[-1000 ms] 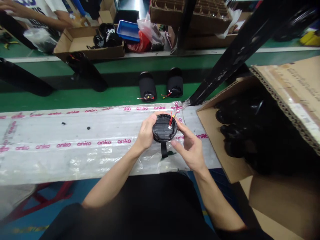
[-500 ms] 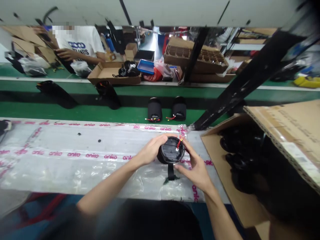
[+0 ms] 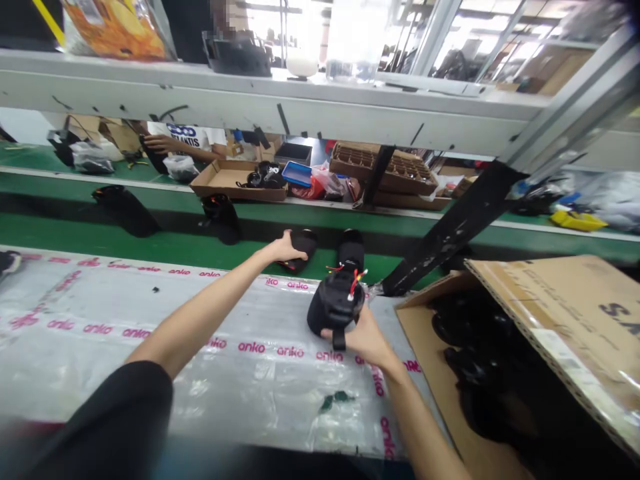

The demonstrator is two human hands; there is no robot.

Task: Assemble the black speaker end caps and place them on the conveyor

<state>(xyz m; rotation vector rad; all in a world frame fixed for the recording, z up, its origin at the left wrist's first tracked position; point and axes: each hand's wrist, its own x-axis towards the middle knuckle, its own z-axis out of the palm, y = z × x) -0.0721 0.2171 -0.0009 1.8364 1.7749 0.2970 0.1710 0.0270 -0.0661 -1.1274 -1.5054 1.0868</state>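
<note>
My right hand is closed around the lower right side of a black cylindrical housing. Red and yellow wires stick up from its lidded end, and a short black strap hangs at the front. Stretched out to the green surface, my left hand has its thumb and fingers around a second black cylindrical housing, partly covering it. A third such housing, also with thin wires, stands just behind the one in my right hand.
Plastic film with pink print covers the bench. An open carton of black parts stands at the right, beside a slanted black post. Longer black tubes stand on the green surface. A co-worker is across.
My left hand has let go of the wired housing and reached forward to another on the green surface. The first housing stays in my right hand, now tilted. The view has shifted upward.
</note>
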